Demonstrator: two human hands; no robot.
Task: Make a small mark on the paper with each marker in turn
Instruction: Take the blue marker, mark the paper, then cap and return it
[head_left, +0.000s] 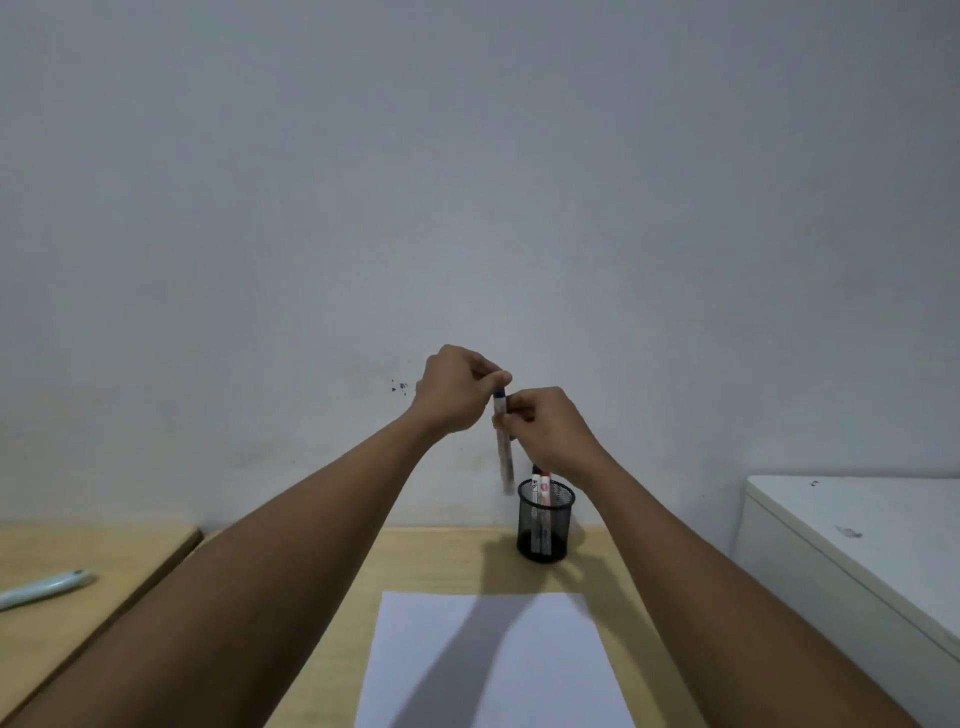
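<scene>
left fingers pinch the blue cap end of a marker; right fingers grip the barrel just below it, likely to pull the cap off. left hand and right hand are raised above the cup, so the marker hangs upright clear of it. two more markers stand in the cup, waiting their turn. paper lies on the surface just in front of the cup, no marks visible. white pen lies well left of the cup.
</scene>
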